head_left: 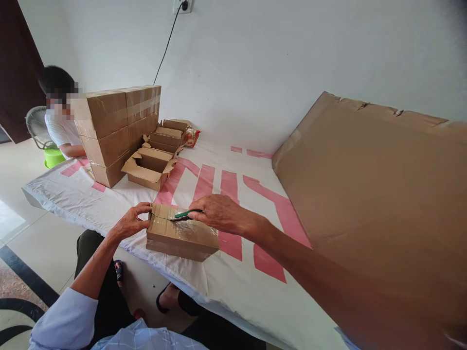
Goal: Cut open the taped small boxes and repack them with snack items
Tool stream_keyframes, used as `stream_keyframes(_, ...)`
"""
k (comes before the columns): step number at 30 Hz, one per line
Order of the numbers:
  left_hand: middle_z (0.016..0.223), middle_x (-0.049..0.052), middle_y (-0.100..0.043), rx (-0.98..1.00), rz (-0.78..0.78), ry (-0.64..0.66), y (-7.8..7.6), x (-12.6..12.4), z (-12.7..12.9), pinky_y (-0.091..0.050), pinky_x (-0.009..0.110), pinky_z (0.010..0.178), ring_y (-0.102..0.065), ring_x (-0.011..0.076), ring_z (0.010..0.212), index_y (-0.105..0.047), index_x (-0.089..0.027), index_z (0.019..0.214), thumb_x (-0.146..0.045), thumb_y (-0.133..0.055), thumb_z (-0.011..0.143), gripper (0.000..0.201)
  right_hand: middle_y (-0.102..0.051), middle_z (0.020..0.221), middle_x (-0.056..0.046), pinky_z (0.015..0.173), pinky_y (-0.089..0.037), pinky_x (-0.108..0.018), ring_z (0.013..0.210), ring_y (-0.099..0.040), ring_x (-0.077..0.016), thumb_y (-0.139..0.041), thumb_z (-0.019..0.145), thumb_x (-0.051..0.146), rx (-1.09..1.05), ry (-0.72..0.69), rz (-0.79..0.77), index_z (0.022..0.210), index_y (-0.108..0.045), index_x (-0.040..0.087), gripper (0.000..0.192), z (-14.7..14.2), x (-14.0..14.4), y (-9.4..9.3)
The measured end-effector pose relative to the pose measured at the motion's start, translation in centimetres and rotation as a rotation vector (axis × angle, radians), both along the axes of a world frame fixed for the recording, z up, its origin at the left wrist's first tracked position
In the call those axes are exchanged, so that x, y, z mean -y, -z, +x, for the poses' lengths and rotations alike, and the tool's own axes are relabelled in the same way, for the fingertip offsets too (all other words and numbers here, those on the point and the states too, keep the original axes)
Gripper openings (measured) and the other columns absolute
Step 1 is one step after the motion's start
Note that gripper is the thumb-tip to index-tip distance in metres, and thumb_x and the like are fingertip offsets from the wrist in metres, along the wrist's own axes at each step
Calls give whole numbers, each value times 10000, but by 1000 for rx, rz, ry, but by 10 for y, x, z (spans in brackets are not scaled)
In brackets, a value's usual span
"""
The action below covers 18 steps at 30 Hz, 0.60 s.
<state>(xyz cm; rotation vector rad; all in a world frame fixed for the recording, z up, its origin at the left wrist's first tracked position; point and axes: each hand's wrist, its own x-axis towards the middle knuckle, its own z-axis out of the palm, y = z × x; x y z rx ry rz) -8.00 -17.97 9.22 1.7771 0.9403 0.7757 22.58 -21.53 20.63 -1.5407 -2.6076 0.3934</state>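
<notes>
At the near edge of the scene, a pale blue sleeve (65, 318) and dark trousers (102, 287) of the person are seen, with sandalled feet on the tiled floor (32, 233) below. Just beyond, a small closed brown cardboard box (181, 234) with clear tape along its top is set on the white and pink plastic sheet (233, 272) that covers the low tabletop. The left end of the box is gripped by the left hand (132, 221), with the fingers curled over the top edge and the thumb against the end face. A green-handled knife (185, 214) is held in the closed right hand (221, 214), and its blade is laid on the taped top of the box, pointing left. To the right, a large flat sheet of brown cardboard (372, 194) is leaned from the tabletop up against the white wall (255, 58). Farther off on the left, two open small brown cardboard boxes (151, 167) are seen with their flaps raised, and just behind them a stack of taped closed brown cartons (116, 131) is piled. A red and white packet (191, 137) is laid near the wall. At the far left, another person in a white shirt (63, 131) is seated behind the stack, beside a fan (36, 127) and a green tub (53, 157).
</notes>
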Motion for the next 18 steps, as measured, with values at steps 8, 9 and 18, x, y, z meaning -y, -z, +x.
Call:
stream_keyframes(8, 1487, 81, -638, 26, 20, 58, -1, -3, -1, -457, 452, 1215, -551, 323, 1421, -848, -255, 1148, -186, -752, 750, 415, -796, 930, -72, 658, -330, -319, 862, -674, -218, -505, 1047, 310, 156, 17, -39, 885, -797, 221, 346, -8, 7, -10)
stream_keyframes(9, 1487, 77, -637, 25, 22, 59, 0, -3, -1, -442, 453, 1229, -545, 320, 1428, -848, -259, 1148, -176, -743, 751, 419, -797, 933, -74, 660, -333, -319, 871, -679, -222, -505, 1048, 308, 160, 6, -31, 883, -799, 222, 347, -5, 7, -10)
stream_keyframes(18, 1498, 73, -627, 11, 46, 92, -3, -3, 1, -410, 460, 1256, -538, 315, 1440, -842, -268, 1181, -207, -739, 816, 385, -812, 936, -34, 669, -401, -318, 833, -680, -222, -515, 1004, 384, 33, 110, 0, 945, -849, 304, 349, 49, 22, -4)
